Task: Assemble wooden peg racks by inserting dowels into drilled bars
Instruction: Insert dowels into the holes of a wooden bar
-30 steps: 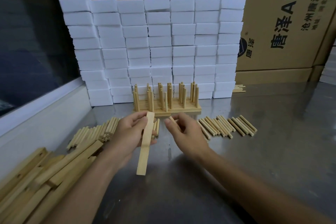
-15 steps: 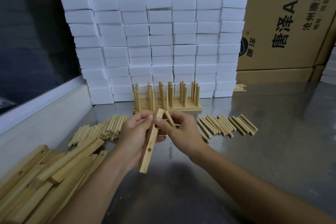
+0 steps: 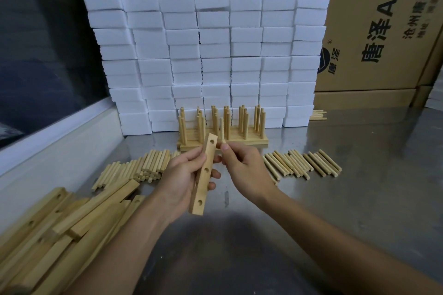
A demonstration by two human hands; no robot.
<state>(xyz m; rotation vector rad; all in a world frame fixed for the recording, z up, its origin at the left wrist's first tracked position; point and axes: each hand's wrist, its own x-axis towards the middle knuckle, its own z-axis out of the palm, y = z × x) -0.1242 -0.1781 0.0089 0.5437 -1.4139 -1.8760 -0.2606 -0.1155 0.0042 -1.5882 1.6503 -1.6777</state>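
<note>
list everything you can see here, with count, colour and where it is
drilled bar: one, light wood, holes facing the camera, held above the table
dowel: one, light wood, upright by the bar's top end
loose dowels, left pile: many, light wood, table left of the hands
loose dowels, right row: many, light wood, table right of the hands
spare bars: a heap, light wood, near left corner
finished racks: several, exact count unclear, light wood, behind the hands
foam blocks: many, white, stacked as a wall
cardboard boxes: several, brown, at the back
table: one, grey metal
left hand: grips the bar
right hand: pinches the dowel
</note>
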